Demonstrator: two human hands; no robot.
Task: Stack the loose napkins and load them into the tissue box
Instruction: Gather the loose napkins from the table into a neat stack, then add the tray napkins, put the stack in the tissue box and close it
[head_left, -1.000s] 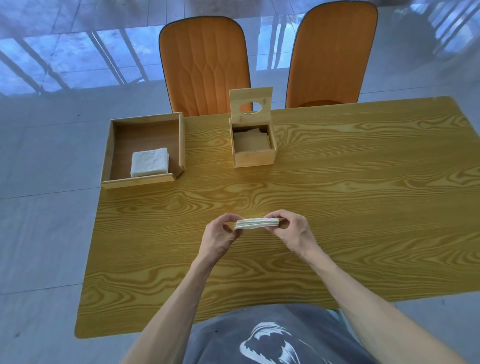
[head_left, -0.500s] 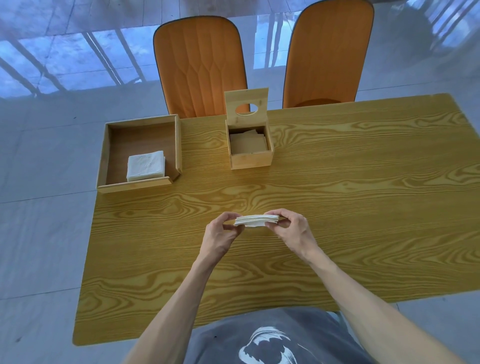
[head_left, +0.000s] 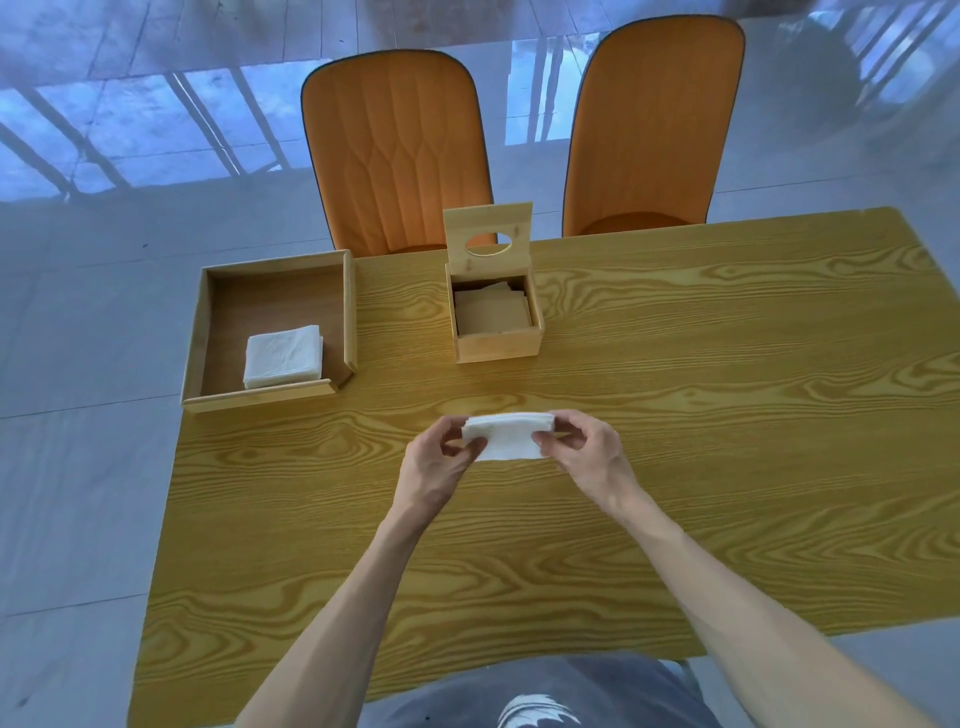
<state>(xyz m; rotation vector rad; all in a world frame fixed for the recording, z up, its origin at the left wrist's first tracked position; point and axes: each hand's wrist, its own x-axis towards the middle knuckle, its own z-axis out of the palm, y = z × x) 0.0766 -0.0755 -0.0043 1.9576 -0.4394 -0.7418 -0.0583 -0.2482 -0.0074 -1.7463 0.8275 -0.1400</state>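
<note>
A small stack of white napkins (head_left: 509, 436) is held just above the wooden table (head_left: 675, 415), tilted so its broad face turns toward me. My left hand (head_left: 441, 462) pinches its left end and my right hand (head_left: 582, 452) pinches its right end. Beyond them stands the wooden tissue box (head_left: 498, 345) with its lid (head_left: 488, 228) flipped up; the lid has an oval hole, and some napkins lie inside the box. A second stack of white napkins (head_left: 283, 356) rests in the wooden tray (head_left: 197, 332) at the far left.
Two orange chairs (head_left: 400, 150) (head_left: 649, 124) stand behind the table's far edge. The tray sits at the table's left corner, partly over the edge. A glossy tiled floor surrounds the table.
The napkin stack was held flat and edge-on; now it is tipped up so its face shows. Both hands stay on its ends, in roughly the same place.
</note>
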